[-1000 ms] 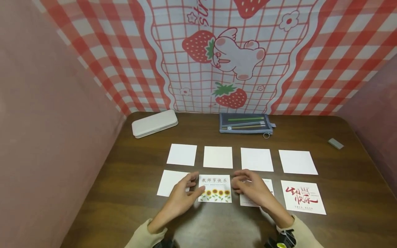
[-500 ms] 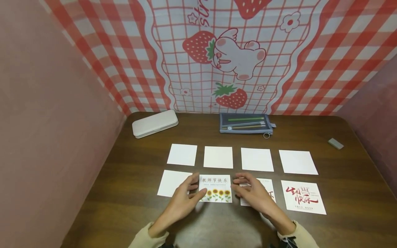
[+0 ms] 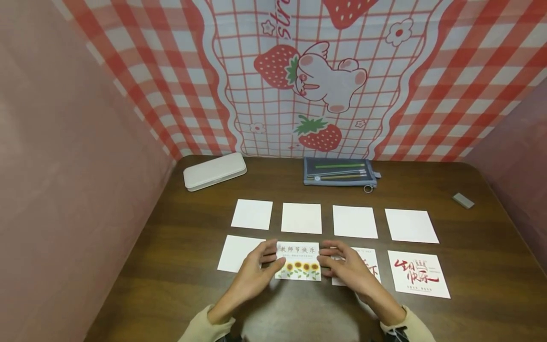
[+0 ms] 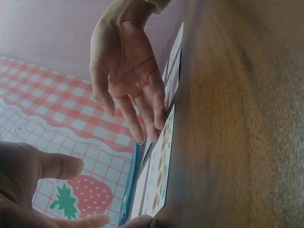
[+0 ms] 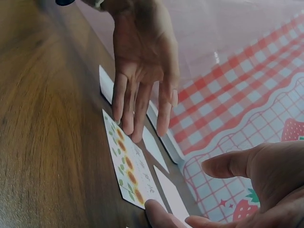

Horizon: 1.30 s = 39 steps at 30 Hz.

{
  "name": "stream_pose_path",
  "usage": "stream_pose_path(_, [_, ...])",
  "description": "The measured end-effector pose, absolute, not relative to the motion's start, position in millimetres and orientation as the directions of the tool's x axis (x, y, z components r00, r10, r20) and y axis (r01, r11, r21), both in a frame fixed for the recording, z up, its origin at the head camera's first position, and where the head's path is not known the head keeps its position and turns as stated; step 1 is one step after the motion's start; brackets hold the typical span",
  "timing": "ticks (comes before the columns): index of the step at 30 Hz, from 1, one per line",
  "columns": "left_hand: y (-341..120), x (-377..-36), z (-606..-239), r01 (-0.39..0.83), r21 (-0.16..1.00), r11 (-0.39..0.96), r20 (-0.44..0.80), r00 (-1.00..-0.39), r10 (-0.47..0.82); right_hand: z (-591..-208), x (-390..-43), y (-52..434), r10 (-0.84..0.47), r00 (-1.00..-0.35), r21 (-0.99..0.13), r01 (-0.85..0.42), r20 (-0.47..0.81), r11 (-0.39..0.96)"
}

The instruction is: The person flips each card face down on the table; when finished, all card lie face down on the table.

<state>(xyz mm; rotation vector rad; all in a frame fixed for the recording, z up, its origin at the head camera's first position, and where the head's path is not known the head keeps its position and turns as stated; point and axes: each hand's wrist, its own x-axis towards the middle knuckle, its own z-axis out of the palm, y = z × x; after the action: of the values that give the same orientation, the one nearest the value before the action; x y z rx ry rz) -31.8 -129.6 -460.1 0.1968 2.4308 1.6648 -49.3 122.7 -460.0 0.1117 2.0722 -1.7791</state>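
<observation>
Head looks down; wrists face inward, sharing sunflower card (image 3: 297, 268).

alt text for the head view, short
Two hands, left hand and right hand, touch the side edges of a sunflower card on a dark wooden table. Seven more cards surround it in two rows, five of them blank.

The dark brown wood-grain desk (image 3: 478, 266) carries a white square paper card printed with yellow sunflowers on green stems under grey characters (image 3: 298, 268). Beside it lies a white square paper card with red brush lettering (image 3: 417, 274). Four plain white square paper cards (image 3: 301, 218) form the far row. Behind hangs a red-and-white checked cloth backdrop with red strawberries and a white-pink rabbit (image 3: 325, 80). A grey-blue fabric pencil pouch (image 3: 339, 171) shows a green pencil; the oblong plastic case (image 3: 214, 171) is cream.
</observation>
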Motion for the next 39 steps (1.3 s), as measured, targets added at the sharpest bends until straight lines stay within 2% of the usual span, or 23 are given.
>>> stream_pose_path(12, [-123.0,-26.0,-454.6,-0.045,0.931,0.361,-0.136,-0.963,0.231,-458.9,-53.9,128.7,-0.258,-0.91,-0.945,0.304,-0.325,0.118])
stream_pose_path(20, [-114.4,-23.3,-452.3,-0.001,0.919,0.393,-0.12,-0.953,0.278,-453.5,-62.9,132.3,-0.281,-0.9,-0.942,0.331,-0.332,0.053])
stream_pose_path(28, [-106.9,-20.8,-448.5,0.08,0.86,0.503,-0.079,-0.955,0.287,-458.8,-67.4,127.2,-0.401,-0.868,-0.945,0.328,-0.293,-0.019])
stream_pose_path(33, [-103.7,-20.5,-448.6,0.079,0.879,0.47,-0.074,-0.951,0.299,-463.7,-67.6,119.5,-0.428,-0.852,-0.942,0.335,-0.302,-0.003])
stream_pose_path(39, [-99.3,-20.7,-448.5,0.022,0.935,0.353,-0.108,-0.932,0.346,-468.7,-66.4,114.1,-0.479,-0.821,-0.94,0.34,-0.31,0.025])
